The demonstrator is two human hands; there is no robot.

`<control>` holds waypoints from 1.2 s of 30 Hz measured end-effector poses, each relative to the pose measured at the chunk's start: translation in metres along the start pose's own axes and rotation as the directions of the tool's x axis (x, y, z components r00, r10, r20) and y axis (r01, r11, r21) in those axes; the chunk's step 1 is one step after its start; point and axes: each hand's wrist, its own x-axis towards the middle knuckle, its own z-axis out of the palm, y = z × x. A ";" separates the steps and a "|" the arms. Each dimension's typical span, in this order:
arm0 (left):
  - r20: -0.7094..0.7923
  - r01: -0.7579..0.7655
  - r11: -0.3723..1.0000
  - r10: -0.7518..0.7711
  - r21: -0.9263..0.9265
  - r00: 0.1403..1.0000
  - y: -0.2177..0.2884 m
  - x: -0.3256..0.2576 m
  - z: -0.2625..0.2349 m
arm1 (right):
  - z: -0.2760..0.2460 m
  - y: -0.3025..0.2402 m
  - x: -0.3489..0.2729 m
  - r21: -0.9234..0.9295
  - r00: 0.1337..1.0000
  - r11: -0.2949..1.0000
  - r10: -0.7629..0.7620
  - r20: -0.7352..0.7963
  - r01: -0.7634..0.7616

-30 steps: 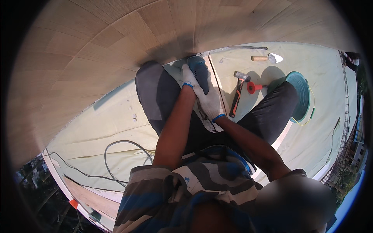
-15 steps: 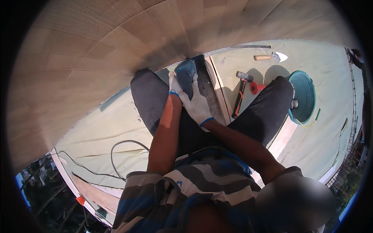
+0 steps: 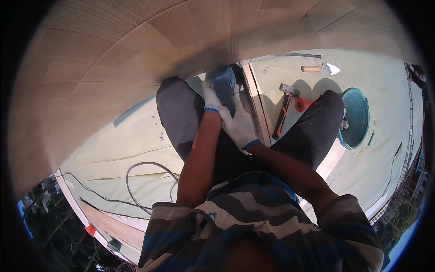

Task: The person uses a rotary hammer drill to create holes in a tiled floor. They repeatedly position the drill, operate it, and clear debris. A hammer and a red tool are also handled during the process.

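Note:
A dark blue hand-held tool with a broad head and a narrower tail lies between my knees, against the foot of the curved wooden wall; its exact kind is unclear. My left hand, in a white glove with a blue cuff, grips the tool's left side. On its right side and tail is my right hand, also gloved, its fingers pointing forward along the tool. Both hands are closed on it, the wrists close together. The tool's underside is hidden. Beside it runs a dark strip of surface bordered by a wooden batten.
Right of the batten lie a hammer and a red round object. Farther off are a trowel and a metal bar. A green bucket stands by my right knee. A dark cable loops at left over the pale sheeting.
The view has shifted slightly, so most things appear a little lower and to the right. Both hands keep their grip on the tool, which has stayed at the wall's foot.

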 end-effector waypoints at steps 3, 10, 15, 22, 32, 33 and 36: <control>0.478 0.147 0.989 -0.146 0.036 0.866 0.018 0.007 -0.042 | -0.013 -0.008 -0.002 -0.061 0.998 0.998 -0.010 0.070 0.015; 0.060 -0.084 0.990 0.078 0.115 0.995 -0.013 0.000 -0.005 | -0.016 0.022 0.006 0.051 0.995 0.994 -0.100 0.013 0.099; 0.111 -0.072 0.996 0.064 0.061 0.992 0.012 -0.015 -0.037 | -0.014 0.012 0.001 0.046 0.984 0.990 -0.136 0.114 0.132; 0.025 -0.080 0.950 0.076 0.302 0.997 0.012 -0.021 -0.013 | -0.004 0.007 -0.004 0.057 0.998 0.997 -0.051 0.038 0.049; 0.028 -0.115 0.982 0.112 0.148 0.993 -0.008 -0.033 0.000 | -0.044 0.011 0.006 0.040 0.978 0.999 -0.043 0.203 0.035; 0.042 -0.047 0.985 0.040 0.169 0.998 0.001 -0.034 -0.001 | -0.041 0.010 0.006 0.044 0.985 0.999 -0.027 0.168 0.020; -0.069 0.137 0.974 -0.127 0.183 0.990 0.009 -0.029 0.013 | -0.042 0.014 0.005 0.069 0.999 0.998 -0.007 0.034 0.004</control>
